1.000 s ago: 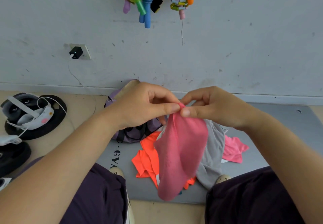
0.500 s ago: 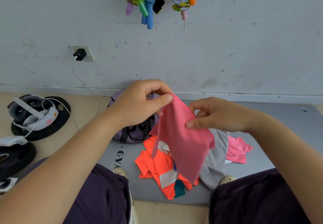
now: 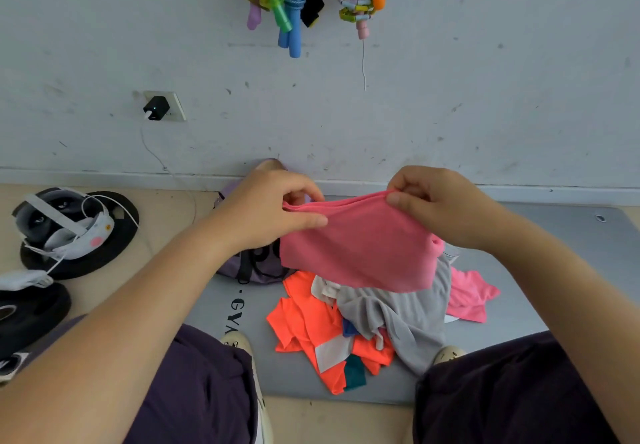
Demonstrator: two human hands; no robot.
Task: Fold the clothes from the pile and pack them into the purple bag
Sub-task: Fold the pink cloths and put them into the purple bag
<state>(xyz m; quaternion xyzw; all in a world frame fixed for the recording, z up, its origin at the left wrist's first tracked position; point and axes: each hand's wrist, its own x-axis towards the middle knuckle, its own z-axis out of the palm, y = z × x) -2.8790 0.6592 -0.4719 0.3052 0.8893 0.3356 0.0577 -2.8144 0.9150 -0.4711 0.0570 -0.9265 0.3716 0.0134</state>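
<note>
Spread wider now, soft pink cloth (image 3: 360, 246) hangs between both hands.

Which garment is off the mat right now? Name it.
The pink garment, pinched by its top edge between the left hand and right hand. The orange and grey ones lie in the pile.

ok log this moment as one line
step: folding | left hand: pinches pink garment | right hand: pinches it | pile: on mat | purple bag: behind
</note>
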